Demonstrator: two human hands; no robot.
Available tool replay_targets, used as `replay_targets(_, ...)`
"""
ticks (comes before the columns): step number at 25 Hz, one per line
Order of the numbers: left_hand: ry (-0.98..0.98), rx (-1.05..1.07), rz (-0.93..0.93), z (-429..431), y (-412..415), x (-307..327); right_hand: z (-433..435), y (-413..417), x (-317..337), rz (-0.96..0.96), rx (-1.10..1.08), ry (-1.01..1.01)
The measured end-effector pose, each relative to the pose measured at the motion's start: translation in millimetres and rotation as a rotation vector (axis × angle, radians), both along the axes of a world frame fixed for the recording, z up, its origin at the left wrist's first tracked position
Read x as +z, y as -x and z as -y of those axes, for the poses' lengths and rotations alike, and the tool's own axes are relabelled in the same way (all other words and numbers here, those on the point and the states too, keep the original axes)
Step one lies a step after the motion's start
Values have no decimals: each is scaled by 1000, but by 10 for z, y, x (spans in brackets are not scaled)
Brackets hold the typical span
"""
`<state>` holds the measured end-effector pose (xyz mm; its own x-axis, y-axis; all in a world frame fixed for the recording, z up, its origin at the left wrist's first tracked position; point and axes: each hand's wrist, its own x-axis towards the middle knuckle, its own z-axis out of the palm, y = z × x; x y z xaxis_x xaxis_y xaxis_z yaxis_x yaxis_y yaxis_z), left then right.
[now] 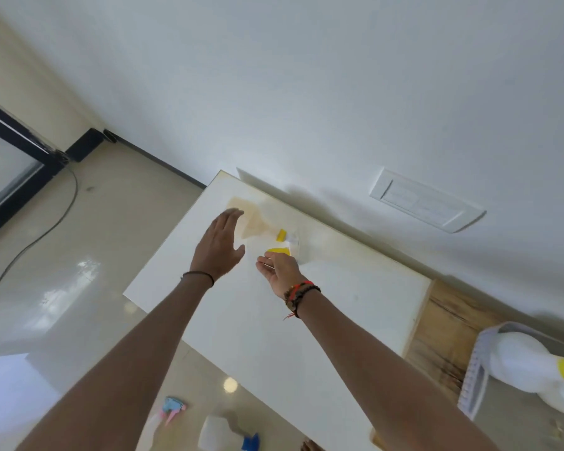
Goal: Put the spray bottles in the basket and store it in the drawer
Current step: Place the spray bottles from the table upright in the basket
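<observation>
A clear spray bottle (258, 222) with amber liquid and a yellow nozzle lies on its side on the white tabletop (339, 304), near the wall. My left hand (220, 245) hovers open, fingers spread, over the bottle's body at its left end. My right hand (280, 270) reaches to the yellow trigger, its fingertips at the trigger or touching it, not closed around it. A white and grey basket (476, 362) stands at the right edge on a wooden surface. A white spray bottle (521, 362) with a yellow collar lies inside it.
Two more spray bottles lie on the glossy floor below the table: one with a pink and blue head (171, 410), one white with a blue trigger (222, 434). A black cable (30, 242) runs across the floor at left. A wall switch plate (427, 200) sits behind the table.
</observation>
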<state>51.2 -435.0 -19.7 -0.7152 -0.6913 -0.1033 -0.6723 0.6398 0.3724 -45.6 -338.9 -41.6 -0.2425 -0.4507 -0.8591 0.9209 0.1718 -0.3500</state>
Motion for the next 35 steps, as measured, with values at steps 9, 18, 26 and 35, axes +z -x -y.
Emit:
replay_targets(9, 82, -331, 425, 701, 456, -348, 485, 35, -402, 27, 100, -13)
replay_targets(18, 254, -316, 524, 568, 518, -355, 420, -27, -426, 67, 80, 22)
replay_targets(26, -60, 10, 105, 41, 127, -134, -88, 0, -161, -18, 45, 59)
replay_targets(35, -233, 166, -246, -1047, -205, 118, -924, 46, 267, -104, 150, 39)
